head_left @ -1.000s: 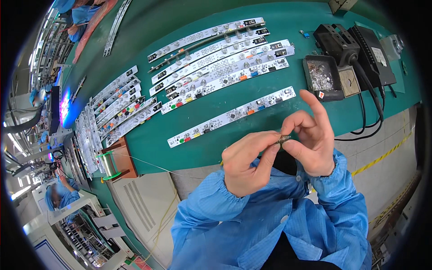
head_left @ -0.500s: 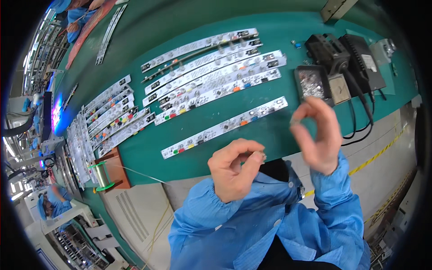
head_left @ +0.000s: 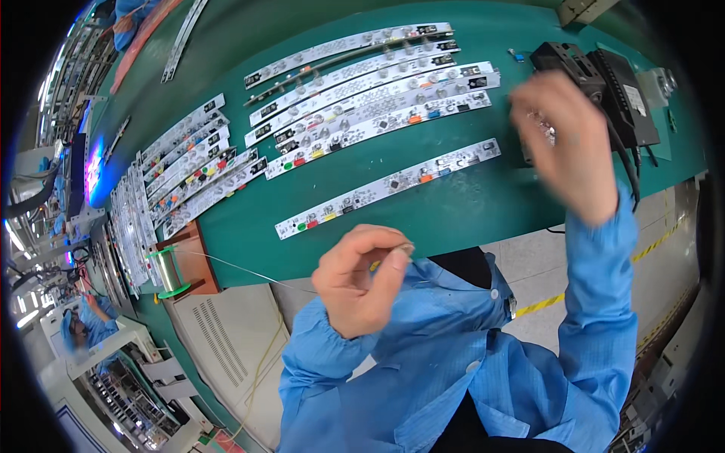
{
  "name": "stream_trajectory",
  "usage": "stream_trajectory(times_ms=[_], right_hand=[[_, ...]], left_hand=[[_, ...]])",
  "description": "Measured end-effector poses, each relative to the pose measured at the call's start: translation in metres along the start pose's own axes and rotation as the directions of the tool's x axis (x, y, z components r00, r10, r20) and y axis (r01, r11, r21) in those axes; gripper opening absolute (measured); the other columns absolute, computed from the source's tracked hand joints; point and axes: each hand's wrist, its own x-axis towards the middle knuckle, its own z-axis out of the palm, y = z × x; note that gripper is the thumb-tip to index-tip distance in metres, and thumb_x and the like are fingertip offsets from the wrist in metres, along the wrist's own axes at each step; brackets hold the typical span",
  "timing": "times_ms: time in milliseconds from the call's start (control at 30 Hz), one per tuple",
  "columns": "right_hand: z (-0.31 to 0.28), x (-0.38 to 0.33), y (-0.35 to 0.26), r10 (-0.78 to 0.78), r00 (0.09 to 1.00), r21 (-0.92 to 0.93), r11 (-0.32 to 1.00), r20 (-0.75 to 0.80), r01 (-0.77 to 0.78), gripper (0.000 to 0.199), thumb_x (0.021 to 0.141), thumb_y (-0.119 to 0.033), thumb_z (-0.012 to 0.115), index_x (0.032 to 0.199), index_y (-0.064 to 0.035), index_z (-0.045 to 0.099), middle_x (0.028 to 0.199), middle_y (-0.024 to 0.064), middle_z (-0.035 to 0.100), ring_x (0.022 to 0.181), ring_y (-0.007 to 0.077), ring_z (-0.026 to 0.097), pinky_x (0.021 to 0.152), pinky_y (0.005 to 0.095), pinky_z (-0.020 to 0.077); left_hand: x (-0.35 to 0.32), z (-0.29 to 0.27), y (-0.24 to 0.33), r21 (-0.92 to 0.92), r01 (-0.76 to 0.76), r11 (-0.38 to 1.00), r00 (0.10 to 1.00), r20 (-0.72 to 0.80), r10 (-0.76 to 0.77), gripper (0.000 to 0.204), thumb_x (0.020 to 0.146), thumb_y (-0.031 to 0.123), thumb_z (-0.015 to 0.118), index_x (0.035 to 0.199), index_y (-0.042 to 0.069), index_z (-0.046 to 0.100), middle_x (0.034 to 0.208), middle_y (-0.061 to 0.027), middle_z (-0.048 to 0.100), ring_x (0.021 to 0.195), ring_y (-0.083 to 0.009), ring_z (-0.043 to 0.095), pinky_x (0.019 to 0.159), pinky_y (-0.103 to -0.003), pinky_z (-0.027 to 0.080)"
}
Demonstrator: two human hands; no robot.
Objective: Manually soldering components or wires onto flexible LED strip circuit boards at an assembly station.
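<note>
My left hand [head_left: 361,281] is raised near the front edge of the green mat. Its thumb and forefinger pinch a tiny thing that I cannot make out. Over the dark tray of small shiny parts [head_left: 545,130] my right hand [head_left: 570,147] is smeared by motion and covers most of it. A single long white circuit board strip [head_left: 385,187] lies slanted in front of my left hand, bearing coloured components. Behind it, several similar board strips [head_left: 377,124] lie in a row. A thin wire [head_left: 242,270] runs from a spool [head_left: 168,273] toward my left sleeve.
More board strips [head_left: 185,177] are piled at the left. The spool sits by a brown stand [head_left: 198,260]. At the right stand a black soldering station [head_left: 568,64] with its cable and another black unit [head_left: 625,94]. Another person's blue sleeve [head_left: 130,26] shows at the far left.
My right hand has moved right and away from me, over the tray. My left hand has shifted a little left, still pinched. The whole view has shifted slightly.
</note>
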Motion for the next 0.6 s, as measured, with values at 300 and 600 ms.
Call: stream_trajectory(times_ms=[300, 600], right_hand=[[0.034, -0.05, -0.039, 0.005, 0.998, 0.095, 0.995, 0.06, -0.01, 0.044, 0.068, 0.003, 0.069, 0.111, 0.0004, 0.059, 0.116, 0.0157, 0.057, 0.103, 0.0338, 0.056, 0.086, 0.0401, 0.0468], [0.009, -0.143, 0.055, 0.885, 0.465, 0.948, 0.176, -0.035, -0.265, 0.057, 0.098, -0.03, 0.042, 0.143, 0.0017, 0.028, 0.137, 0.0181, 0.044, 0.072, 0.0054, 0.044, 0.063, 0.0169, 0.0369]], left_hand=[[0.038, -0.026, -0.011, 0.403, -0.155, 0.902, 0.987, 0.014, 0.163, 0.015, 0.078, -0.01, 0.059, 0.092, -0.005, 0.061, 0.088, -0.0135, 0.063, 0.081, -0.0217, 0.062, 0.07, -0.031, 0.051], [0.064, -0.019, -0.039, 0.747, -0.434, 0.503, 0.865, 0.189, 0.465, 0.02, 0.072, -0.004, 0.061, 0.091, 0.001, 0.062, 0.086, -0.0158, 0.063, 0.079, -0.0348, 0.061, 0.069, -0.041, 0.05]])
